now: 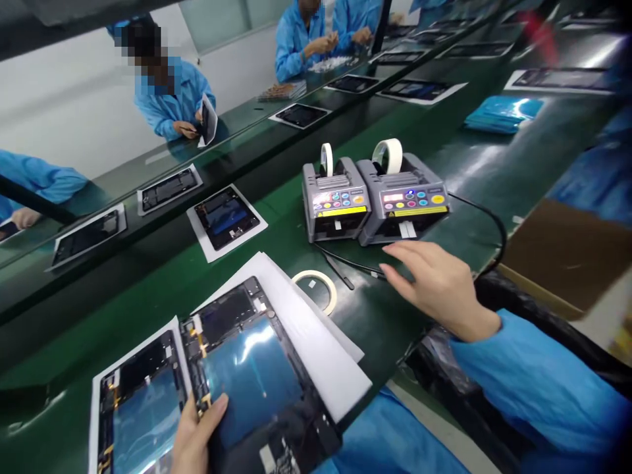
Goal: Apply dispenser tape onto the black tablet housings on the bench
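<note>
My left hand (195, 438) grips the near left edge of an open tablet back (257, 375) with a shiny blue panel, resting on white foam sheets (320, 349). A second open tablet (141, 408) lies just left of it. My right hand (434, 283) hovers flat, fingers apart and empty, just in front of the right tape dispenser (405, 197). A strip of tape (405, 229) sticks out of that dispenser's slot, close to my fingertips. The left tape dispenser (336, 201) stands beside it.
A tape roll (318, 289) and a black pen-like tool (340, 271) lie on the green belt (469, 164). A black cable (488, 217) loops right of the dispensers. More tablets (226, 218) ride the belt and far shelf. People in blue coats (170, 99) work opposite. A stack of blue sheets (503, 113) sits far right.
</note>
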`<state>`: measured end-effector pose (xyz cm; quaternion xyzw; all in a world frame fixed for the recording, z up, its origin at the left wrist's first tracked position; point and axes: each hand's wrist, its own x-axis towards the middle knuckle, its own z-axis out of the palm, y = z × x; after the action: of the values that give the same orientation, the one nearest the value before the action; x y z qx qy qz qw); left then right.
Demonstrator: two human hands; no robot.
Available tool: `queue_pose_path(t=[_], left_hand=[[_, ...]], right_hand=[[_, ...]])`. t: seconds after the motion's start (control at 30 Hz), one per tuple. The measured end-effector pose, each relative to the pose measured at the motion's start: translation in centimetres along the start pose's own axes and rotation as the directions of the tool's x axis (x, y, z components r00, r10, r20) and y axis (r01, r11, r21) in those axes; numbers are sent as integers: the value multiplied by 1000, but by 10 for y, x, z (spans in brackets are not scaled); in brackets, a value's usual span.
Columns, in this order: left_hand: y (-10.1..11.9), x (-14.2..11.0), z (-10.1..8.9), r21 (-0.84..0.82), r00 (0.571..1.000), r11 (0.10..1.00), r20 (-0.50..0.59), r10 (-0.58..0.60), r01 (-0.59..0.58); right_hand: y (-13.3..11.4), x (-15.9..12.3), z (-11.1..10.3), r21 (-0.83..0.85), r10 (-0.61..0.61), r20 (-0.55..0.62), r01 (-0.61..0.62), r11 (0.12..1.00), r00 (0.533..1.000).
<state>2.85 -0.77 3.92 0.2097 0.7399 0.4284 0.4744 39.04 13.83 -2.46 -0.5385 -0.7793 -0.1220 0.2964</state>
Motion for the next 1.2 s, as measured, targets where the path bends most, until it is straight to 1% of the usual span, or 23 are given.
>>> queue_pose_path(t=[0.1, 0.17, 0.23, 0.3, 0.37, 0.4, 0.43, 0.47, 0.5, 0.53, 0.57, 0.6, 0.63, 0.67, 0.7, 0.73, 0.77, 0.83, 0.87, 0.93, 1.0, 1.1, 1.2], left_hand=[[-4, 7, 21, -23, 999, 999, 0, -37, 37], [-9, 9, 24, -15, 1000, 1000, 25, -3, 3], [-14, 6, 16, 49, 998, 997, 22, 50, -51], [-19, 1, -4, 216, 993, 970, -3, 114, -111], [-20, -5, -28, 461, 974, 864, 0, 225, -200], [-18, -8, -39, 581, 953, 768, 44, 300, -269], [-16, -10, -46, 675, 918, 647, 120, 379, -355], [-11, -11, -50, 729, 863, 512, 218, 456, -455], [-6, -11, -49, 743, 790, 376, 325, 520, -554], [1, -9, -44, 730, 709, 249, 427, 562, -637], [8, -6, -36, 701, 629, 139, 511, 586, -700], [15, -1, -25, 671, 566, 50, 579, 587, -740], [21, 5, -12, 647, 523, -19, 633, 571, -762], [26, 12, 1, 621, 489, -74, 680, 547, -780], [30, 20, 14, 593, 457, -120, 720, 522, -796], [32, 28, 26, 565, 425, -159, 751, 505, -809], [32, 35, 37, 541, 395, -191, 773, 496, -819], [26, 48, 52, 508, 349, -227, 794, 499, -831], [22, 52, 57, 499, 334, -233, 795, 506, -835], [11, 59, 62, 488, 313, -237, 793, 523, -840], [0, 62, 65, 480, 300, -228, 786, 541, -847], [-6, 65, 68, 477, 301, -193, 770, 563, -858], [0, 65, 77, 492, 362, -181, 801, 477, -851]], right_hand=[[-7, 13, 14, -50, -16, 234, 28, 998, 972], [-23, 21, 26, -28, -49, 329, 62, 998, 943], [-37, 27, 36, -13, -62, 400, 73, 997, 914], [-44, 31, 44, 4, -63, 455, 69, 998, 888], [-40, 34, 49, 27, -73, 498, 69, 997, 864], [-35, 34, 50, 75, -80, 508, 49, 996, 857], [-28, 35, 50, 161, -80, 511, -5, 987, 856], [-22, 35, 48, 290, -73, 516, -94, 953, 853], [-16, 35, 45, 443, -58, 534, -220, 869, 844], [-13, 35, 41, 586, -35, 562, -369, 722, 826], [-12, 36, 35, 687, -6, 594, -504, 524, 805], [-15, 37, 30, 732, 23, 628, -600, 323, 778], [-21, 38, 25, 740, 45, 657, -655, 152, 753], [-30, 40, 21, 733, 58, 677, -680, 25, 733], [-40, 42, 19, 723, 57, 691, -689, -56, 721], [-51, 45, 19, 711, 34, 702, -697, -92, 712], [-63, 47, 20, 701, -4, 710, -708, -87, 704], [-83, 49, 28, 710, -59, 704, -704, 12, 708], [-90, 50, 33, 730, -69, 683, -677, 95, 727], [-100, 49, 42, 776, -79, 610, -573, 265, 789], [-105, 47, 48, 806, -83, 527, -467, 363, 846], [-104, 44, 50, 823, -71, 440, -370, 430, 895], [-101, 41, 51, 805, -77, 418, -330, 493, 905]])
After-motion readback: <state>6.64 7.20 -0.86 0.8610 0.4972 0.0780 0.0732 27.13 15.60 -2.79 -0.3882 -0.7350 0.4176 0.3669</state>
